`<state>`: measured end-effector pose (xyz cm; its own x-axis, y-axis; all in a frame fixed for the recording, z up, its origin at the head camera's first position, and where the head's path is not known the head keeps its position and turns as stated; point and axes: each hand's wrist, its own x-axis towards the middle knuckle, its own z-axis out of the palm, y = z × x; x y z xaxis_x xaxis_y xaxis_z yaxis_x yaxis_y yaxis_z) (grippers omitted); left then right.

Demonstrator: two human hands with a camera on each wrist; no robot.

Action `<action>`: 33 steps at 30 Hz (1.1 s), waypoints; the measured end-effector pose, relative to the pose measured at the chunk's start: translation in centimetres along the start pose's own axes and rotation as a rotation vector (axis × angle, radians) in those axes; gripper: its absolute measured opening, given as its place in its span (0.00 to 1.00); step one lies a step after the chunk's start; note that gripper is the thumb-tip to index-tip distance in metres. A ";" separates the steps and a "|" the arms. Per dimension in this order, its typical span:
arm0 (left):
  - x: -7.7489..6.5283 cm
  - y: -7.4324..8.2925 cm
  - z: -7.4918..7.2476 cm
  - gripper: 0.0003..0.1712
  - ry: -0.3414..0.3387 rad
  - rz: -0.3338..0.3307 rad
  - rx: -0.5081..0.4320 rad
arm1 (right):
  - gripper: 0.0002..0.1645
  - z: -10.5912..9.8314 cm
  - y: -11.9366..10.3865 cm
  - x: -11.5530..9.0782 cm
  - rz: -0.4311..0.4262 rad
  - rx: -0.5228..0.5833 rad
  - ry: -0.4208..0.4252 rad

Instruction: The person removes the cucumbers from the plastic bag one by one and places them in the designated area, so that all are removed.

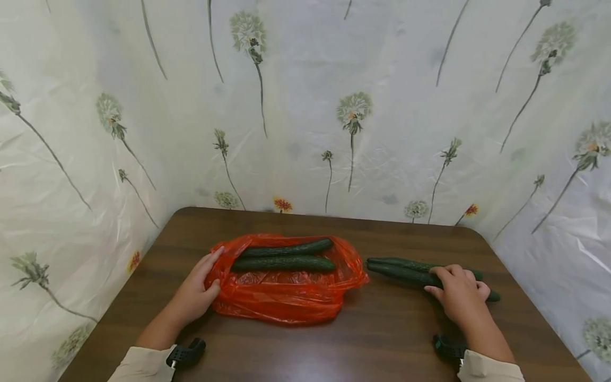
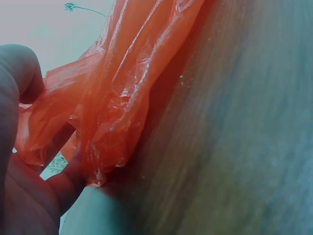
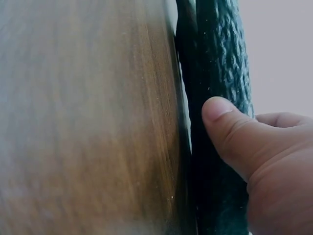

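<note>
A red plastic bag (image 1: pixel 281 307) lies on its side with its mouth spread open. Two dark green cucumbers (image 1: pixel 286 263) rest in it, one behind the other. At the bag's left end, my left hand (image 1: pixel 197 289) grips the plastic; in the left wrist view the bunched film (image 2: pixel 117 107) passes between thumb and fingers. Off to the right, two more cucumbers (image 1: pixel 398 271) lie side by side on the table. My right hand (image 1: pixel 460 297) holds the nearer one from above, its thumb (image 3: pixel 230 122) pressed against the bumpy near side in the right wrist view.
The brown wooden table (image 1: pixel 305 350) has rounded far corners. Behind it and along both sides hangs a pale sheet (image 1: pixel 296 106) printed with dandelions. Dark bands (image 1: pixel 186 352) sit on both wrists, next to light sleeves (image 1: pixel 143 365).
</note>
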<state>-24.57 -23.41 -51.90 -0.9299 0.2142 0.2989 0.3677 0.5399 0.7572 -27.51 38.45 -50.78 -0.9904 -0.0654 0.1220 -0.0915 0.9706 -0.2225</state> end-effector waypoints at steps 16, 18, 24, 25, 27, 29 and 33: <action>-0.1 0.2 0.2 0.46 0.001 -0.018 -0.013 | 0.28 0.7 0.8 -0.3 0.010 -0.010 0.016; -0.1 0.3 0.2 0.46 0.001 -0.018 -0.015 | 0.28 0.7 0.9 -0.3 0.014 -0.011 0.020; -0.2 0.4 0.2 0.46 0.005 -0.026 -0.023 | 0.32 0.6 0.8 -0.2 0.043 0.005 0.019; -0.2 0.4 0.2 0.46 0.005 -0.028 -0.021 | 0.32 0.6 0.8 -0.2 0.047 0.008 0.020; -0.2 0.4 0.2 0.46 0.003 -0.031 -0.018 | 0.32 0.5 0.7 -0.3 0.051 0.008 0.019; -0.2 0.3 0.2 0.46 0.002 -0.031 -0.011 | 0.32 0.4 0.6 -0.4 0.056 0.008 0.016; -0.2 0.3 0.2 0.46 0.001 -0.035 -0.010 | 0.36 0.2 0.4 -0.5 0.075 0.010 -0.007</action>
<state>-24.28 -23.07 -51.83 -0.9423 0.1942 0.2726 0.3346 0.5391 0.7729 -27.06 38.84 -51.07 -0.9952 0.0056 0.0975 -0.0181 0.9705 -0.2406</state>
